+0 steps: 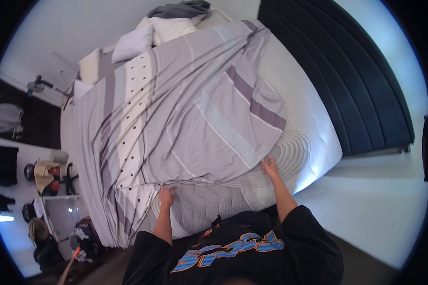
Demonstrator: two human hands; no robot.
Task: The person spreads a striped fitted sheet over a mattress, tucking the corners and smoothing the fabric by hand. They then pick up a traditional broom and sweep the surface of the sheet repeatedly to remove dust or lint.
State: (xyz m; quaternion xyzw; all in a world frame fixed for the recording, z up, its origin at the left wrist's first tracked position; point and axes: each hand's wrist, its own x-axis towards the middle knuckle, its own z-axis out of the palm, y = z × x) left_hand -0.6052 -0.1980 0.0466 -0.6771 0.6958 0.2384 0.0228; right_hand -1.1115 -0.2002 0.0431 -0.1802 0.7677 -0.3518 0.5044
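A lilac-grey striped sheet or duvet cover [199, 135], with pale blue and purple bands and a dotted white band, lies rumpled across a mattress [217, 197]. Its near edge sags in a loose curve, baring the mattress's grey quilted side. My left hand [167, 196] is at that edge beside the dotted band; whether the fingers pinch the cloth is unclear. Farther right, my right hand [270, 167] has its fingers apart, fingertips at the border of the cloth where a pale blue band ends.
A dark padded headboard [342, 78] stands to the right. Pillows [133, 42] and a dark grey cloth [180, 9] lie beyond the bed. At left are a fan-like device [39, 84], a white cabinet [59, 213], bags, clothes and an orange-tipped stick [75, 252].
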